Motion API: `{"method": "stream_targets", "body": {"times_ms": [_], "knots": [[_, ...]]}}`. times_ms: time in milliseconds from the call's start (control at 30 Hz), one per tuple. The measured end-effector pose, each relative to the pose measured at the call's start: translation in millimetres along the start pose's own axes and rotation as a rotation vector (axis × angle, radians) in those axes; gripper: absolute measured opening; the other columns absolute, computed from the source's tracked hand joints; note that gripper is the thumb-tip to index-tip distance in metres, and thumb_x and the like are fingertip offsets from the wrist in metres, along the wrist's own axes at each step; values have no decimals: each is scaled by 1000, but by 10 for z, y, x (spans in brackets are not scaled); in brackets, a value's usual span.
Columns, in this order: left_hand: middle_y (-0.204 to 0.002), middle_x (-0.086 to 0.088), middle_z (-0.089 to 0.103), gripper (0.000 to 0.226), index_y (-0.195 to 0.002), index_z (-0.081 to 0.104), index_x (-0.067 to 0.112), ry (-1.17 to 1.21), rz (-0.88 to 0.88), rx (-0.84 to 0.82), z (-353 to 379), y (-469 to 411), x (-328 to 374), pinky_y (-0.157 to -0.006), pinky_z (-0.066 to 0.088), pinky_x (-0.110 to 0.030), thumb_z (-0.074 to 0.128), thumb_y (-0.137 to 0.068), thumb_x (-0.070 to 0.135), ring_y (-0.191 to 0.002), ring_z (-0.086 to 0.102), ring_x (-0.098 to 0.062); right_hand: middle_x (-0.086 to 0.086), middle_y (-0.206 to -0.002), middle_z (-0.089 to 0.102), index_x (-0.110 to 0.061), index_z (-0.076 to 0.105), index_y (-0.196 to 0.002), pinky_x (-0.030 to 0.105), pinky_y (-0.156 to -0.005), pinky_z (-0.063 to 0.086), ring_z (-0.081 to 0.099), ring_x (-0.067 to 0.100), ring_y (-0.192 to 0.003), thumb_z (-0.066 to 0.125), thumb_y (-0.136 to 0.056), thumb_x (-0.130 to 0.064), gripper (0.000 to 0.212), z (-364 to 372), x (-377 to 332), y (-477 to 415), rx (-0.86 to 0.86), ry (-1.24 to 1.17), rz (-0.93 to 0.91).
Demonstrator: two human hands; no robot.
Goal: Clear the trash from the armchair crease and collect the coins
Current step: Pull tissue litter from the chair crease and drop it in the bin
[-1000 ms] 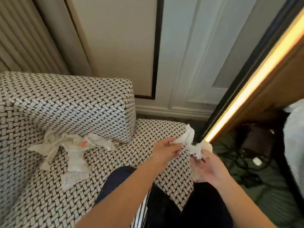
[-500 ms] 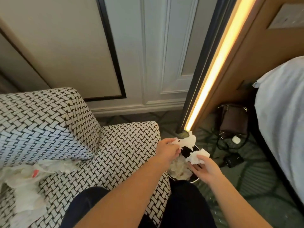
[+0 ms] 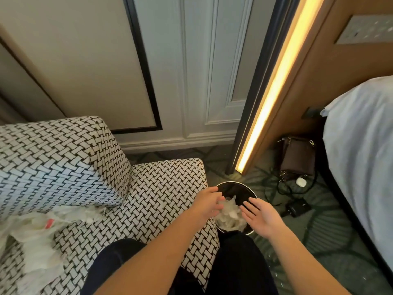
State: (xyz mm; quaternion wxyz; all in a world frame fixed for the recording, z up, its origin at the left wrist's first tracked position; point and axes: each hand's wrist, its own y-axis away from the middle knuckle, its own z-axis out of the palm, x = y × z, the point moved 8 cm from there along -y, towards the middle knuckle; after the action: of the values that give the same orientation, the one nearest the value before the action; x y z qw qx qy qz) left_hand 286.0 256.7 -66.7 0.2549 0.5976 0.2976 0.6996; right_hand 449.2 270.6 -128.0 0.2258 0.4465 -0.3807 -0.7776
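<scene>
A round black waste bin [image 3: 249, 189] stands on the floor by the right front corner of the woven black-and-white armchair [image 3: 161, 184]. Crumpled white tissues [image 3: 230, 212] lie inside it. My left hand [image 3: 209, 202] hovers over the bin's left rim, fingers spread and empty. My right hand [image 3: 258, 216] is over the right side, palm up, fingers apart, holding nothing. More white tissue and plastic wrapper trash [image 3: 36, 228] with a red spot lies on the seat at the crease, far left. No coins are visible.
A bed with white sheets [image 3: 361, 145] fills the right. A brown bag [image 3: 297, 158], a white charger [image 3: 301, 181] and black cables lie on the green carpet beside a lit wall strip [image 3: 272, 90]. My dark-trousered legs are at the bottom.
Both hands have let go of the white tissues, which now lie in the bin. The view has swung right, away from the seat crease.
</scene>
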Motion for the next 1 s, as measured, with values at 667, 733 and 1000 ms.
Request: {"method": "stream_targets", "body": {"times_ms": [667, 733, 1000], "knots": [[-101, 9, 70, 18, -110, 61, 29, -65, 395, 188, -2055, 1466, 146, -89, 49, -29, 53, -93, 28, -94, 66, -10, 7, -111, 69, -12, 62, -112, 33, -82, 50, 63, 23, -104, 57, -90, -14, 22, 1989, 782, 1132, -449, 300, -79], [-98, 10, 71, 19, -109, 63, 28, -38, 411, 248, -2357, 1606, 41, -85, 49, -27, 56, -91, 28, -93, 66, -10, 8, -107, 72, -10, 63, -111, 32, -80, 51, 65, 23, -102, 57, -89, -13, 23, 2259, 1084, 1259, -518, 337, -39], [-103, 0, 70, 18, -108, 64, 20, 181, 340, 483, -3458, 2046, -734, -90, 48, -35, 53, -93, 22, -94, 66, -18, 11, -108, 68, -6, 63, -111, 33, -86, 50, 64, 24, -99, 65, -82, -14, 30, 3032, 2417, 1630, -664, 576, 35]]}}
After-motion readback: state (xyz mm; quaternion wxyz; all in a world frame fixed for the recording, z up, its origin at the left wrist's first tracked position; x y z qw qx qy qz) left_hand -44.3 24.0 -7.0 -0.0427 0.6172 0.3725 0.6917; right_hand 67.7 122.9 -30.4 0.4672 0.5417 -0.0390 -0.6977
